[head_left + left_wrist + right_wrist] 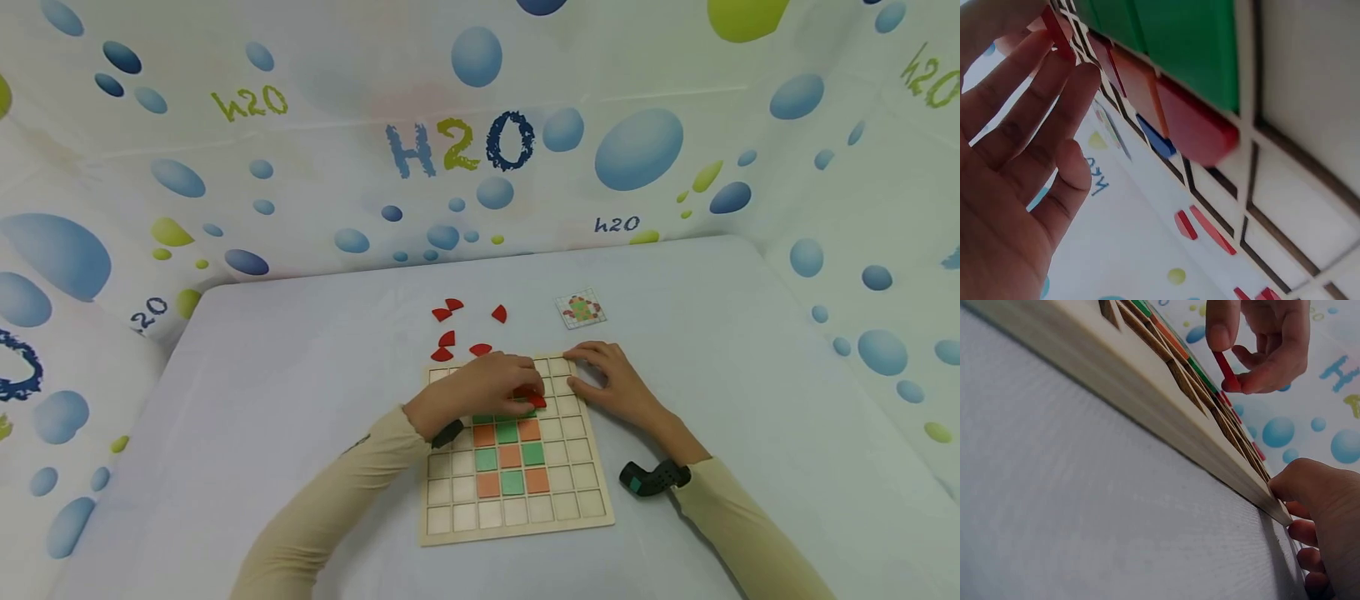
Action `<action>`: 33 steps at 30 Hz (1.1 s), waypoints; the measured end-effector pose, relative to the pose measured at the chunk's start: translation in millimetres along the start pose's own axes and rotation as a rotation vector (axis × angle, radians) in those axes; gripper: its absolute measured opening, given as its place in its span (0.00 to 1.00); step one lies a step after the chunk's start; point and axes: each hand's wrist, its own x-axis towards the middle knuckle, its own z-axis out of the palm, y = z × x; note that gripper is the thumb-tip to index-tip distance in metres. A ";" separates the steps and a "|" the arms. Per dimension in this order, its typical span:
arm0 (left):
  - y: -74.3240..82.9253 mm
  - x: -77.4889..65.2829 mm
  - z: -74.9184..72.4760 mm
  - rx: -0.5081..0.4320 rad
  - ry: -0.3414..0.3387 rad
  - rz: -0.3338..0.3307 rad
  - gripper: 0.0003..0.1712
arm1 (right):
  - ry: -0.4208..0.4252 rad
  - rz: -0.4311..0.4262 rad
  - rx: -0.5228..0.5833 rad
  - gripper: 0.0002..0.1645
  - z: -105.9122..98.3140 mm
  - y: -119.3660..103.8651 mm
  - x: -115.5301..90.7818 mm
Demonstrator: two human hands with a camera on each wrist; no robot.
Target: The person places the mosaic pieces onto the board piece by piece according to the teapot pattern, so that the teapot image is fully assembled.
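Note:
My left hand [480, 390] reaches over the upper middle of a wooden grid board [570, 503]. Between its thumb and fingertips it pinches a thin red piece [1227, 372], held just above the grid. At the board's upper right corner my right hand [621, 385] grips the rim, thumb and fingers at the edge. Green tiles [512, 482] and orange tiles [488, 485] fill cells in the board's middle columns. Beyond them the left wrist view shows a dark red piece [1194, 119] and a blue piece [1157, 136] in the cells. My left hand partly hides the upper rows.
Several loose red fan-shaped pieces [442, 355] lie on the white tabletop [315, 358] behind the board. A small card [581, 309] with a coloured grid pattern lies behind the right hand. A cloth printed with blue drops [477, 57] hangs at the back and sides.

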 end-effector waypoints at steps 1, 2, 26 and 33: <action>0.9 1.5 0.6 -0.007 -0.014 0.000 0.11 | -0.001 -0.001 -0.005 0.23 0.1 0.6 -0.1; 1.8 2.8 0.9 -0.012 -0.026 0.001 0.12 | -0.002 -0.001 -0.010 0.23 0.2 1.0 -0.2; 7.0 12.8 4.9 0.055 -0.084 0.006 0.11 | 0.001 0.002 -0.007 0.23 -1.2 -2.1 1.2; 8.5 15.2 4.4 0.049 -0.080 0.007 0.10 | -0.002 0.005 -0.007 0.23 -0.9 -2.1 1.4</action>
